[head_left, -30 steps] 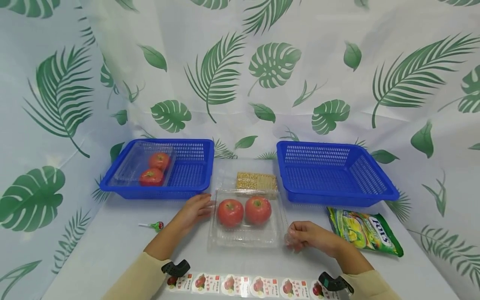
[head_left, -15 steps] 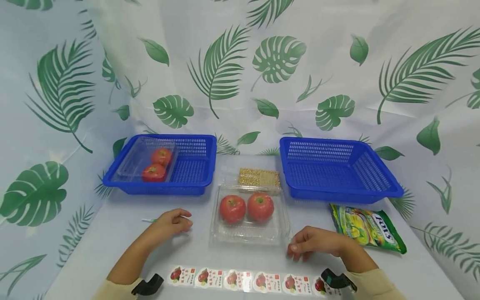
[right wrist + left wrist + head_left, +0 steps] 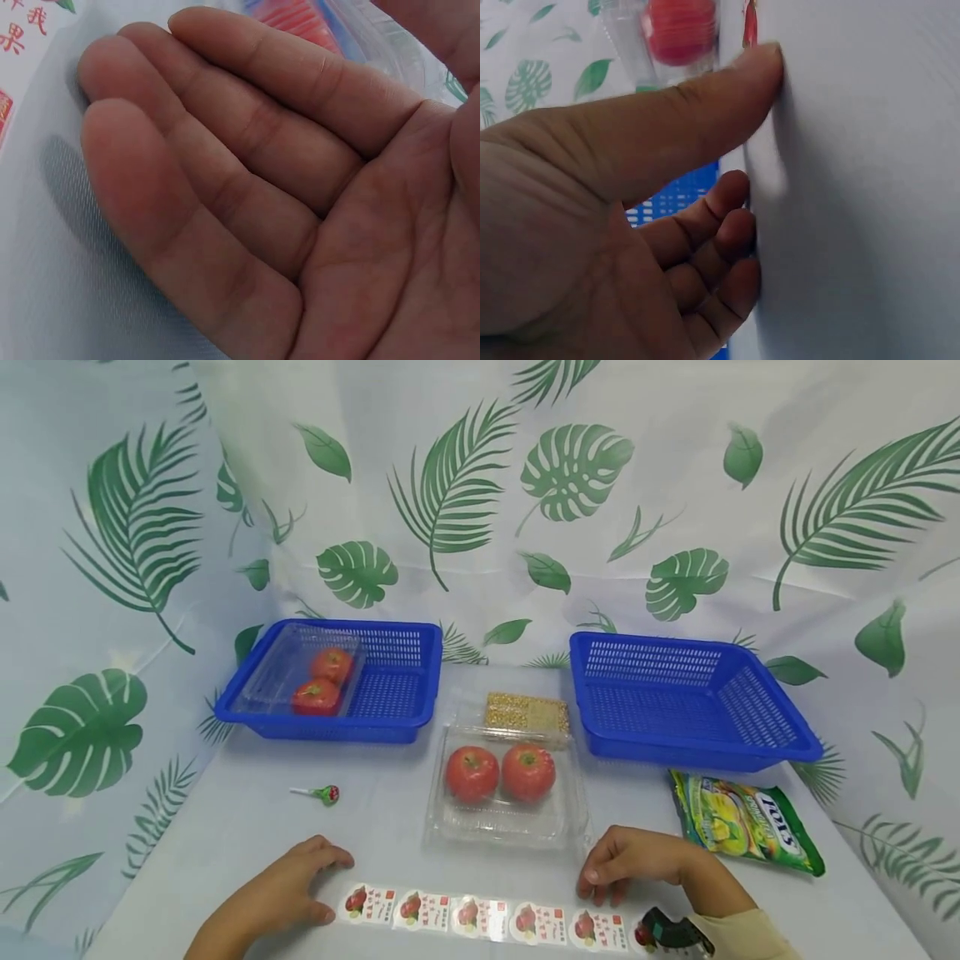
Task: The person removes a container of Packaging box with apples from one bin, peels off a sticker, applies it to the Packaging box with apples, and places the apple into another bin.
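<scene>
Head view: my left hand (image 3: 288, 885) relaxed, empty, just beside left end of label strip (image 3: 480, 917); my right hand (image 3: 637, 862) loosely bent, empty, near front right corner of clear apple box (image 3: 498, 827). Peeling would likely go best from one edge, strip pinned flat. Bare surface (image 3: 386, 831) between left hand and box leaves room.

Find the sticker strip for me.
In the head view, the strip lies low and central, right of the left hand and nearer the camera than the apple box.
</scene>
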Demonstrator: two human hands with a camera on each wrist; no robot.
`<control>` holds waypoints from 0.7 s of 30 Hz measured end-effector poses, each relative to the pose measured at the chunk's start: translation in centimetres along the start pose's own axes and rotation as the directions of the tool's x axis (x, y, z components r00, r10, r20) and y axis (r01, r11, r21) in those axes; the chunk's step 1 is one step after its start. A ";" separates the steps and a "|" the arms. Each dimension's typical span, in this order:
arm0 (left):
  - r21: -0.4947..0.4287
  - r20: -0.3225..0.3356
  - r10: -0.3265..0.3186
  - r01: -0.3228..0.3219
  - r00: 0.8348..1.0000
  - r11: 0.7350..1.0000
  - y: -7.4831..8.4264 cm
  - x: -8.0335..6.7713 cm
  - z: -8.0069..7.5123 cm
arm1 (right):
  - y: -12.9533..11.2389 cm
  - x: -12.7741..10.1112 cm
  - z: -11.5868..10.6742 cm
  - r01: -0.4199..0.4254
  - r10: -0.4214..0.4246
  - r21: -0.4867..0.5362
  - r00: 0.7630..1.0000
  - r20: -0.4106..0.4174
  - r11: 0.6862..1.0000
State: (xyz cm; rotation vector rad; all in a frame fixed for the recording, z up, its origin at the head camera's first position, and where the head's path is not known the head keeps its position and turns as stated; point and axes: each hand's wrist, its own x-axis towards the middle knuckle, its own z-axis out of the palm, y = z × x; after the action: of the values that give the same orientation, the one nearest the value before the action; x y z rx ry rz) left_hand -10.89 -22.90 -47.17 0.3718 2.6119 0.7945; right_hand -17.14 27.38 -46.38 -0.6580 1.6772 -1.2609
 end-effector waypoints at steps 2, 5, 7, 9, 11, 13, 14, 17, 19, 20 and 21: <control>0.020 -0.002 -0.016 0.016 1.000 1.000 0.3 0.1 -0.1 | -0.1 0.0 0.0 -0.002 0.002 -0.011 1.000 -0.006 1.000; 0.024 -0.001 -0.015 0.015 1.000 1.000 0.6 0.1 -0.1 | -0.2 -0.1 0.1 0.000 0.000 -0.027 1.000 -0.007 1.000; 0.014 0.001 -0.015 0.015 1.000 1.000 0.8 0.2 0.0 | -0.3 -0.3 0.0 0.003 -0.003 -0.037 1.000 0.001 0.999; 0.021 -0.004 -0.007 0.007 1.000 1.000 1.1 0.3 0.3 | -0.5 -0.3 0.0 0.005 -0.005 -0.052 1.000 0.014 0.999; 0.029 -0.006 -0.012 0.012 1.000 1.000 1.4 0.4 0.6 | -0.7 -0.2 -0.1 0.011 -0.010 -0.070 1.000 0.022 0.997; 0.057 -0.013 -0.001 0.001 1.000 0.998 1.7 0.5 0.9 | -0.8 -0.1 -0.1 0.009 -0.007 -0.083 1.000 0.024 0.996; 0.062 -0.017 0.001 0.000 1.000 0.998 1.9 0.5 1.0 | -0.9 -0.1 -0.1 0.009 -0.007 -0.087 1.000 0.024 0.996; 0.087 -0.022 0.009 -0.007 1.000 0.996 2.3 0.4 1.4 | -0.8 -0.1 -0.1 0.005 -0.002 -0.076 1.000 0.030 0.997; 0.102 -0.020 0.019 -0.017 1.000 0.995 2.5 0.3 1.6 | -0.7 -0.2 0.0 0.006 -0.004 -0.066 0.999 0.038 0.998; 0.106 -0.018 0.026 -0.024 0.999 0.994 2.6 0.2 1.7 | -0.6 -0.2 0.0 0.008 -0.005 -0.063 0.999 0.044 0.998; 0.119 -0.014 0.030 -0.029 0.999 0.992 2.7 0.1 1.8 | -0.6 -0.2 0.0 0.012 -0.008 -0.061 0.999 0.051 0.998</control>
State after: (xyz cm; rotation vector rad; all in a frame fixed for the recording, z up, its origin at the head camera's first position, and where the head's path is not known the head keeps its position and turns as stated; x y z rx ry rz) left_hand -9.87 -19.84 -47.01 0.4402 2.6819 0.6556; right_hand -17.10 27.30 -45.78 -0.7300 1.6783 -1.1943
